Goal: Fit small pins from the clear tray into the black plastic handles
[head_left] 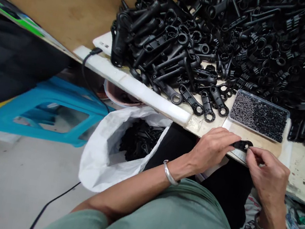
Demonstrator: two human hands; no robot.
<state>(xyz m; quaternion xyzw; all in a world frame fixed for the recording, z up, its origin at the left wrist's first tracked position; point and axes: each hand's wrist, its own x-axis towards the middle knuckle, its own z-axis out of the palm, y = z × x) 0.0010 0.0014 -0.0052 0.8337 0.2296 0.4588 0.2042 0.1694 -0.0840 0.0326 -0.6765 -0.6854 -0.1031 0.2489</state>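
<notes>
A black plastic link-shaped part lies at the table's front edge, between my two hands. My left hand grips its left end, fingers pressed together over it. At its right end, my right hand is closed in a pinch by the hole; whatever sits between thumb and finger is too small to make out. Just beyond stands a clear plastic box of tiny metal and black pieces. Several similar black parts with ring ends lie face up to the left of the box.
Large heaps of black plastic parts cover the back of the table. A white sack holding black parts stands below the edge at left, near a blue plastic stool. A black cable hangs over the table edge.
</notes>
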